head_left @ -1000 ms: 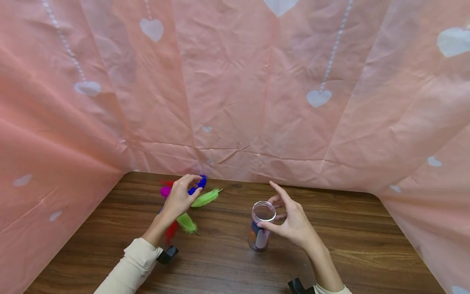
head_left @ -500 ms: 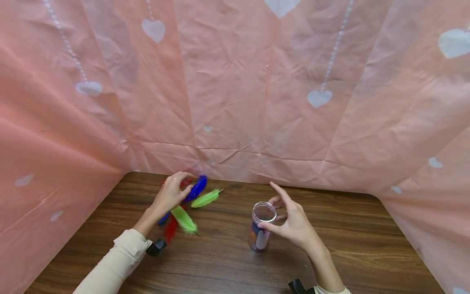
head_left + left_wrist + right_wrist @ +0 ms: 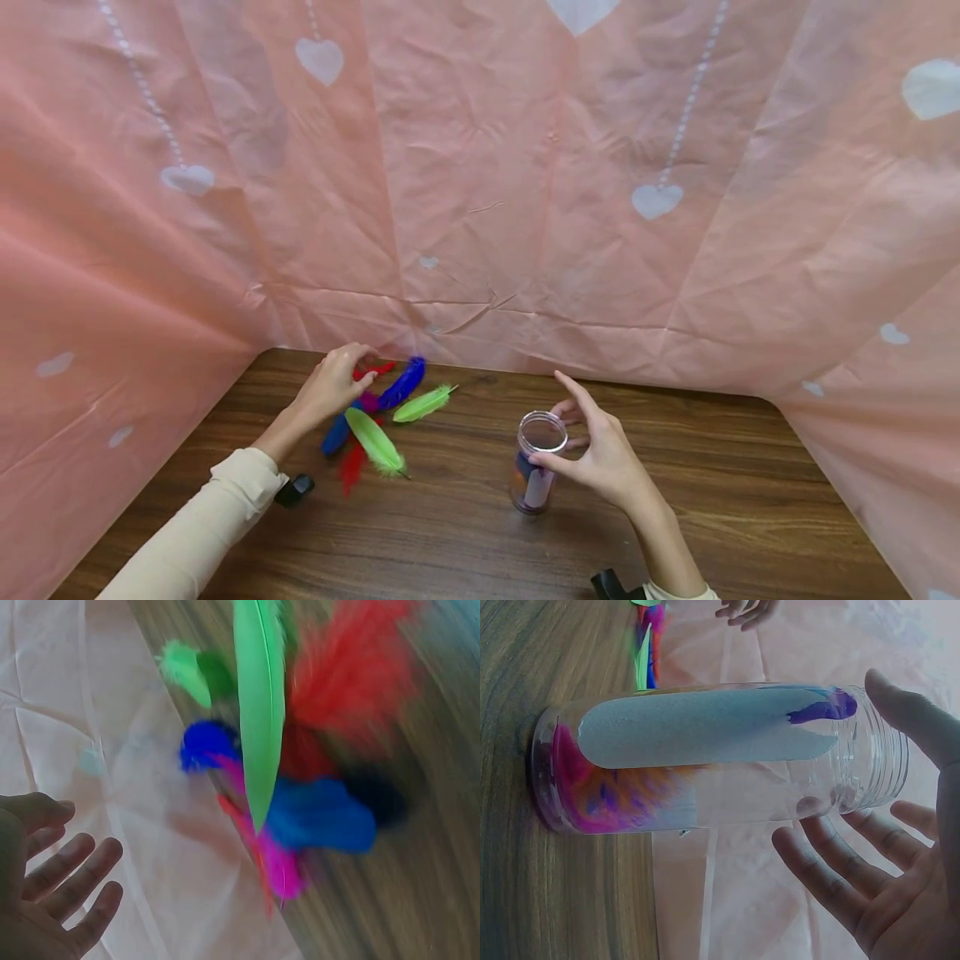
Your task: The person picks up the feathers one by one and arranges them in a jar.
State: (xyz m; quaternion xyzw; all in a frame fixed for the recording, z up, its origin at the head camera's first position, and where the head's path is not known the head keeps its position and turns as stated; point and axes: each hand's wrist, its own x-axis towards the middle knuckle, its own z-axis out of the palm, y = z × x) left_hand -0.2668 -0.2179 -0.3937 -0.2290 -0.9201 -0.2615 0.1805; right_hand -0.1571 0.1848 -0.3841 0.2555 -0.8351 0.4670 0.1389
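My left hand (image 3: 335, 381) hovers at the far left of the table, fingers loosely bent, beside a pile of feathers. In the left wrist view nothing shows between its fingers. The pile has a green feather (image 3: 375, 443) on top, with red (image 3: 352, 468), blue (image 3: 336, 433) and magenta (image 3: 281, 866) ones around it. A second green feather (image 3: 422, 405) and a dark blue feather (image 3: 402, 383) lie to the right. My right hand (image 3: 600, 454) holds a clear jar (image 3: 742, 795) near its lidless neck, thumb on one side and fingers on the other. Magenta, orange and purple feathers (image 3: 615, 799) sit inside.
The jar stands upright on the dark wooden table (image 3: 450, 533). A pink curtain (image 3: 480, 167) with white hearts hangs along the table's back and sides. Black wrist devices (image 3: 294, 490) are worn on both forearms.
My left hand has moved left, away from the dark blue feather, uncovering more of the pile. A magenta item seen left of the hand earlier now shows right of it. The right hand and jar stay put.
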